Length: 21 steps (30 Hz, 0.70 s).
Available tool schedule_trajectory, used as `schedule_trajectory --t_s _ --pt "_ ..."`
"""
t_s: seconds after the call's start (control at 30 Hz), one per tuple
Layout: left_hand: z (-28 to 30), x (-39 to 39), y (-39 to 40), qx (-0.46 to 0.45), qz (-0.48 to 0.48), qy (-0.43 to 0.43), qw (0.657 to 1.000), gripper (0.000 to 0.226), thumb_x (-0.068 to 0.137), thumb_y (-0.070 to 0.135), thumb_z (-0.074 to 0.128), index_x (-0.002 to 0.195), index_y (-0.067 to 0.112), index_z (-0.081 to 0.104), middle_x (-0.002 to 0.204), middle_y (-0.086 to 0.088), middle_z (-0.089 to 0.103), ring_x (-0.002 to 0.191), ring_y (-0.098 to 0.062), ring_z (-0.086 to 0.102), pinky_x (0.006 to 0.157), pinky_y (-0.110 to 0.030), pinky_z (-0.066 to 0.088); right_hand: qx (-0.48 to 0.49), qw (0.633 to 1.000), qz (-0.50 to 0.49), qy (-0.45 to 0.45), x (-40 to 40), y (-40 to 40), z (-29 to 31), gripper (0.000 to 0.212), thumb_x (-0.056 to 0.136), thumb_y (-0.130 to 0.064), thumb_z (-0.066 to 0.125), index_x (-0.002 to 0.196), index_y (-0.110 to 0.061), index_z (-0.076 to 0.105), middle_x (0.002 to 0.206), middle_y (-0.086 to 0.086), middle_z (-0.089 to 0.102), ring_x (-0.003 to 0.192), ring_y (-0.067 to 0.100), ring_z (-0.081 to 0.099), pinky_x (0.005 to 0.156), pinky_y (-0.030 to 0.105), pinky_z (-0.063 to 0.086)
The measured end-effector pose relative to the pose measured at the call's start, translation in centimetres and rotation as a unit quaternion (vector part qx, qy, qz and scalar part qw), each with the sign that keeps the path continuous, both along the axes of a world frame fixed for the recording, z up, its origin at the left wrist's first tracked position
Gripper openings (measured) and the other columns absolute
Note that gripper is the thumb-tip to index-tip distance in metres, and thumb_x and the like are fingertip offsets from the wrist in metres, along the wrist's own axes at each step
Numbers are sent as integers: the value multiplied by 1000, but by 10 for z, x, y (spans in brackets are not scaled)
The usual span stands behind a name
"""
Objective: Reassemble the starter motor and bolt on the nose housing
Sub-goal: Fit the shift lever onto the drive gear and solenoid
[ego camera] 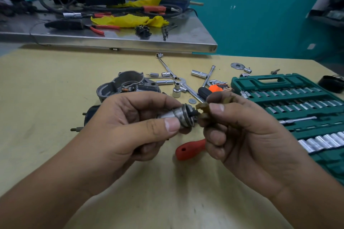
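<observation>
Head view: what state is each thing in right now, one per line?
Left hand: grips the metal plunger part.
Right hand: pinches the brown plastic lever, held at the plunger's tip.
Nose housing: loose on the table, not bolted on.
Motor body: lying on the table behind the left hand.
Socket set case: open.

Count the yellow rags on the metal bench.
2. The front rag lies near the metal bench edge, beside the red-handled pliers. The back rag sits farther back among the cables. More could be hidden under the clutter.
</observation>
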State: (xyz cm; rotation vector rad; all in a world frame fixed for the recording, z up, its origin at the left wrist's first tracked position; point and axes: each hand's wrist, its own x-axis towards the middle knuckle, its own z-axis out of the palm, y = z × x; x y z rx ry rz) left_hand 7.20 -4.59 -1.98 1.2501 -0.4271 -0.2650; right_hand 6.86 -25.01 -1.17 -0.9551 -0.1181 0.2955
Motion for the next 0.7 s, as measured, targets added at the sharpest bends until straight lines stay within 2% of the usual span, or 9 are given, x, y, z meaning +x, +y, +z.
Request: schedule_trajectory --t_s 0.3,0.4,0.47,0.6,0.7 --pt "-5 1 2 -4 -26 -26 999 26 72 10 75 97 11 79 78 -20 71 42 -7 36 45 -17 31 12 999 36 -5 -2 1 -4 39 65 -6 77 101 -12 64 62 13 62 39 16 54 41 23 45" --pt "-6 1 0 -18 -26 -28 999 25 72 9 74 97 11 79 72 -9 71 42 -6 36 45 -16 31 37 999 9 -21 -2 2 -4 36 64 -3 76 95 -13 61 60 12 61 38 15 51 40 23 43" --pt "-5 0 0 -29 -20 -31 999 25 71 8 73 96 12 79 69 -5 69 42 -5 36 45 -15 31 36 998 -39 -33 -1 1 -2 40 60 6 74 91 -13 57 59 11 61 38 14 48 38 23 41" --pt "-3 0 1 -10 11 -50 999 29 66 11 81 95 11 80 63 -5 66 40 -6 35 46 -14 31 -77 985 -123 -97 0 2 1 29 64 3 74 82 -14 60 59 15 58 36 19 47 41 28 42" --pt "-2 -1 -1 33 37 -57 997 26 68 16 78 94 13 81 57 1 64 40 -6 35 44 -15 31 -153 970 -133 -137 -5 5 0 26 64 1 77 79 -15 64 61 14 60 38 24 52 42 33 47"
